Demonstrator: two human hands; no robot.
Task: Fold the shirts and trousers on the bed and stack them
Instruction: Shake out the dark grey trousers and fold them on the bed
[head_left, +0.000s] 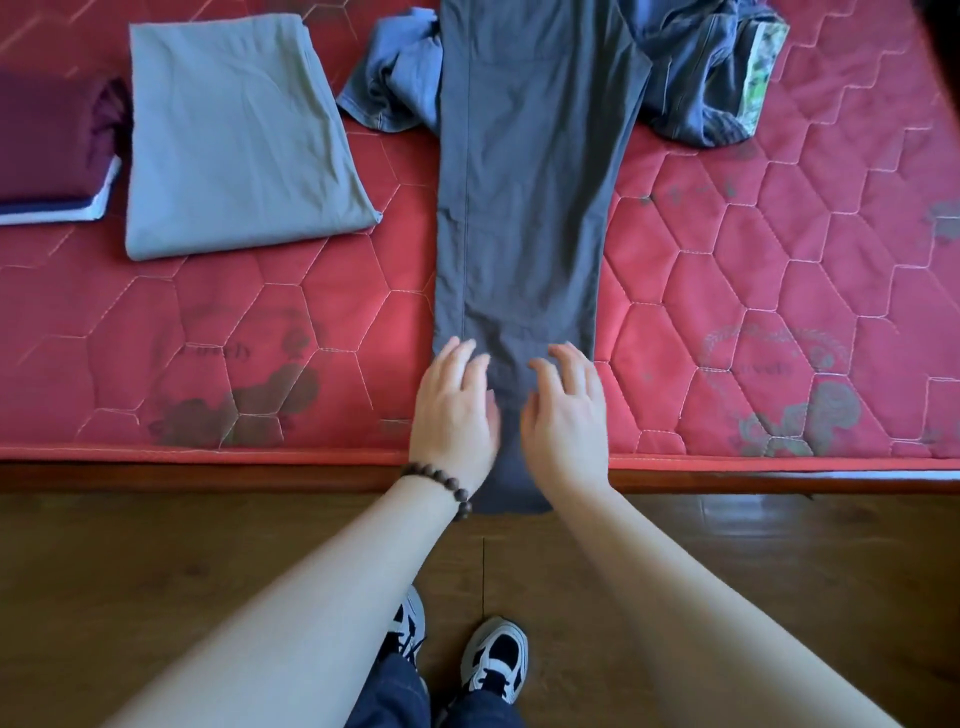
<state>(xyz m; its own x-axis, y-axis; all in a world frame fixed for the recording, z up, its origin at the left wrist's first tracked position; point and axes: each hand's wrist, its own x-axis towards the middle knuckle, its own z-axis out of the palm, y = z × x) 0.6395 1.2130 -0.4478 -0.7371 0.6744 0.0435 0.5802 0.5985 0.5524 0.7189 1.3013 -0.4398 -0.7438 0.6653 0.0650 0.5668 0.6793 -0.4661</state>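
Note:
Dark grey trousers lie lengthwise on the red mattress, legs together, their cuffs hanging over the near edge. My left hand and my right hand rest side by side on the lower legs, fingers relaxed and slightly spread. To the left lies a folded grey-green garment. At the far left sits a folded maroon garment on top of a white-edged one. A crumpled blue garment lies behind the trousers on the left.
A rumpled dark blue garment with a patterned lining lies at the back right. The wooden bed frame runs along the mattress's near edge. My shoes stand on the wooden floor below.

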